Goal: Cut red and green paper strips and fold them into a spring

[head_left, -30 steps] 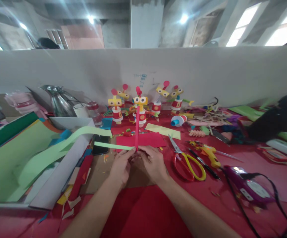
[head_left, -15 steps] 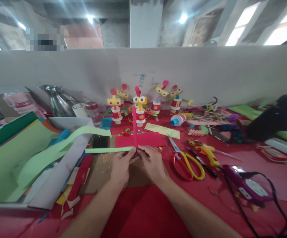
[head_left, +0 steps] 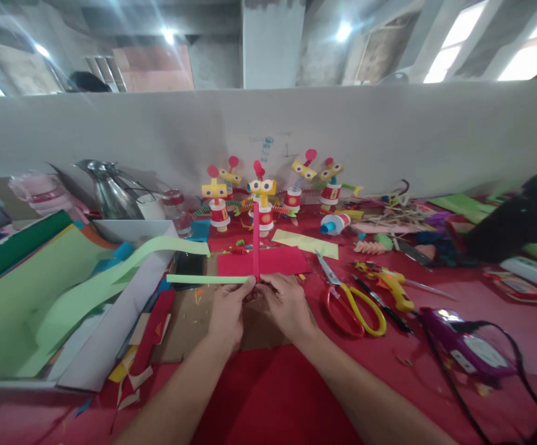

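A light green paper strip [head_left: 203,279] and a red paper strip [head_left: 256,241] meet at a right angle between my fingertips. The green one runs out to the left, and the red one points away from me. My left hand [head_left: 231,309] pinches the joint from the left. From the right, my right hand [head_left: 287,306] closes its thumb and fingers on the same spot, at the red strip's near end. Both hands are over a brown cardboard sheet [head_left: 185,327]. Just beyond them lies a red paper piece [head_left: 282,261].
Several paper-cup figures [head_left: 263,216] stand at the back. To the right are scissors [head_left: 337,284], a black pen [head_left: 379,303], a yellow glue gun [head_left: 395,290] and a purple device [head_left: 467,349]. An open box of coloured paper [head_left: 124,321] is at the left, before a metal jug [head_left: 110,188].
The free end of the green strip has shifted slightly right, and the red strip has moved a little right and stands a bit lower. Both hands keep their pinch.
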Tool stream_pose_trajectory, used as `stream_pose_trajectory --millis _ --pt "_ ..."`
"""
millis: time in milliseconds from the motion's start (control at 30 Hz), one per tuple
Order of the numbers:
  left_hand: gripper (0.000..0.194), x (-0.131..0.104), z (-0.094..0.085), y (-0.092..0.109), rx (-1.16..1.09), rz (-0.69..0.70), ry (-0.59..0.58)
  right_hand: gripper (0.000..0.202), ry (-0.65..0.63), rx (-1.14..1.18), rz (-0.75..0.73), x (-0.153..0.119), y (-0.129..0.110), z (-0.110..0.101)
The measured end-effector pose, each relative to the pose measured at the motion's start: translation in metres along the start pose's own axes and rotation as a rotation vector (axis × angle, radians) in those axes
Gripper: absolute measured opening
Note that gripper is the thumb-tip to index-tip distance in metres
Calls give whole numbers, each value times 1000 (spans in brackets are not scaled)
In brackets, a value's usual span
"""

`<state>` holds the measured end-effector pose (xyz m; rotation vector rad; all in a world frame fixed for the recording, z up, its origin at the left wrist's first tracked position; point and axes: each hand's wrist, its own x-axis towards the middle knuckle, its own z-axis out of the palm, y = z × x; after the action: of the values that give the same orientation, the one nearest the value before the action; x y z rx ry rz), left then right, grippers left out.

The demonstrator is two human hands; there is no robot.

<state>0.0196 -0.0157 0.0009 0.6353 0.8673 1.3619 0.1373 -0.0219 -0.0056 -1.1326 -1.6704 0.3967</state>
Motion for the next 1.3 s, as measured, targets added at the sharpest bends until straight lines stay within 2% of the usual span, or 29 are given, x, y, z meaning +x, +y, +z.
stream_pose_trajectory --millis 400,533,700,833,933,1000,1200,1300 --pt "26 4 -6 -4 58 52 -49 19 29 95 74 -1 -1 2" --pt "24 6 -7 1 104 42 -81 14 3 193 156 -2 3 4" --pt "21 4 -6 4 149 46 -68 10 6 322 277 0 4 6" --pt "23 6 -7 3 137 41 -69 10 8 328 309 2 1 5" --pt "24 7 -7 3 158 63 -29 14 -24 350 325 3 1 6" --pt "24 8 -7 4 176 83 -15 17 -36 402 362 4 2 6" --pt "25 7 -8 7 166 54 -89 22 -93 742 543 6 3 8" --pt "23 6 -7 10 214 42 -81 17 -84 753 558 6 1 6"
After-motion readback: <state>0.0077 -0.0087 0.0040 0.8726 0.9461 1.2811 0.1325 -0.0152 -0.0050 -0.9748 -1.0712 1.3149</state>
